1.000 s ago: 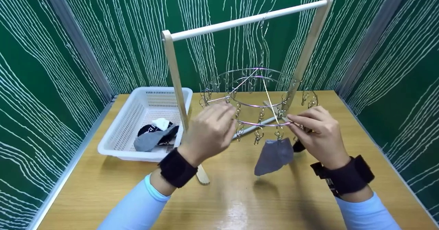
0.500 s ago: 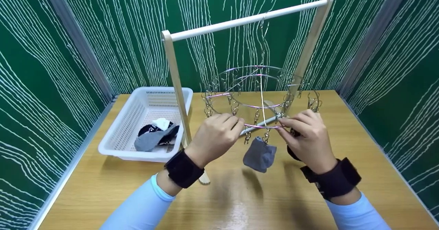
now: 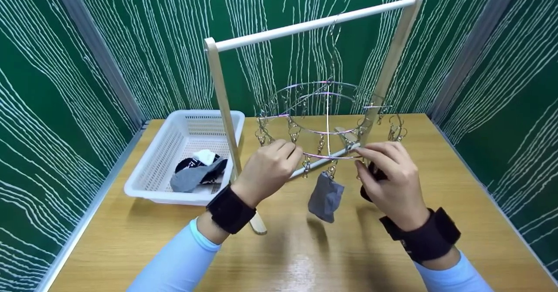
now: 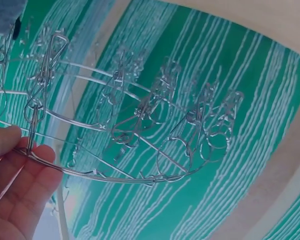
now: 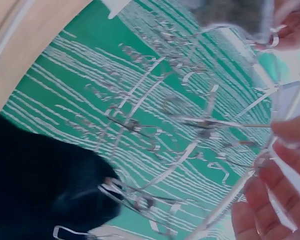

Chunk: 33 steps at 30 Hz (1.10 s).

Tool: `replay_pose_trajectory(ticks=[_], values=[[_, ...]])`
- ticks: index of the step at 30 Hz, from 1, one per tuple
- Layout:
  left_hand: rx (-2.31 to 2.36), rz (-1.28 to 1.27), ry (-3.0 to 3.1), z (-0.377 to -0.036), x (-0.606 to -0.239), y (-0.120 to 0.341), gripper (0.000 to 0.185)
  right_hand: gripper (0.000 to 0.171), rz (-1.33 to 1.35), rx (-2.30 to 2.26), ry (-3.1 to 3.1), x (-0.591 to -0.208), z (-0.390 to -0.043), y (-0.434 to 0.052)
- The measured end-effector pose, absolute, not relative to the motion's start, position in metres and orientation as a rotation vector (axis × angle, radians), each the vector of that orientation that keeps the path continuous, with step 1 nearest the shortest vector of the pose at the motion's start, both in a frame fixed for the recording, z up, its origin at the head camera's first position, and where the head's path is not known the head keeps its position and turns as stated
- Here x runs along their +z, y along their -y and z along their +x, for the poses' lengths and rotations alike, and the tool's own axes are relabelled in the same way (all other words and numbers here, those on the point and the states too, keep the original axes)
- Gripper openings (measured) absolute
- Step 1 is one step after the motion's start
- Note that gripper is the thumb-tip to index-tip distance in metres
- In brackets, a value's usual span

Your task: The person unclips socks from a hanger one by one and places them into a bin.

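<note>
A round metal clip hanger (image 3: 328, 130) with many small clips hangs from the rack's bar. My left hand (image 3: 272, 163) pinches its near rim at the left; the left wrist view shows the thumb and fingers (image 4: 40, 167) on the wire beside a clip. At the right, my right hand (image 3: 390, 174) holds the rim between thumb and fingers (image 5: 270, 200), though blur obscures the contact. A grey sock (image 3: 326, 198) dangles from a clip between the hands. A black sock (image 3: 366, 194), partly behind the right hand, also hangs; it looms large in the right wrist view.
A wooden rack (image 3: 220, 100) with a white top bar (image 3: 279, 32) stands on the table (image 3: 287, 257). To its left, a white plastic basket (image 3: 150, 170) contains grey, black and white cloth pieces (image 3: 198, 172). Green walls with white streaks enclose the table.
The hanger has turned, carrying the grey sock left. My left hand has moved slightly down, from blurred motion to a grip on the rim. The right hand has shifted a little left and down.
</note>
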State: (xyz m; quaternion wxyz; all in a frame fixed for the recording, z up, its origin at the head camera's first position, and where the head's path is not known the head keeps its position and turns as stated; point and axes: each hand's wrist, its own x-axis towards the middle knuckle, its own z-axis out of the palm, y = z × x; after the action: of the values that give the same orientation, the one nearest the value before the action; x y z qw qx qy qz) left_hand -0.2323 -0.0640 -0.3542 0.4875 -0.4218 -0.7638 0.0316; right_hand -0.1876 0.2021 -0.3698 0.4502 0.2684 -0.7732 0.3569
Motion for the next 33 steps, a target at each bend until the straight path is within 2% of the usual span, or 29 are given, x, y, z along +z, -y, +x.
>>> replay_pose_trajectory(ticks=[9, 17, 23, 33], values=[[0.061, -1.018, 1.894, -0.240, -0.357, 0.069, 0.011, 0.022, 0.724, 0.928, 1.915, -0.377, -0.173, -0.190], [0.023, -1.012, 1.932, -0.243, -0.360, 0.070, 0.009, 0.031, 0.724, 0.802, 2.115, -0.397, -0.180, -0.179], [-0.007, -1.012, 1.950, -0.243, -0.362, 0.070, 0.008, 0.038, 0.696, 0.935, 2.295, -0.401, -0.188, -0.172], [-0.060, -1.031, 1.990, -0.245, -0.363, 0.071, 0.010, 0.023, 0.785, 1.124, 2.363, -0.400, -0.205, -0.172]])
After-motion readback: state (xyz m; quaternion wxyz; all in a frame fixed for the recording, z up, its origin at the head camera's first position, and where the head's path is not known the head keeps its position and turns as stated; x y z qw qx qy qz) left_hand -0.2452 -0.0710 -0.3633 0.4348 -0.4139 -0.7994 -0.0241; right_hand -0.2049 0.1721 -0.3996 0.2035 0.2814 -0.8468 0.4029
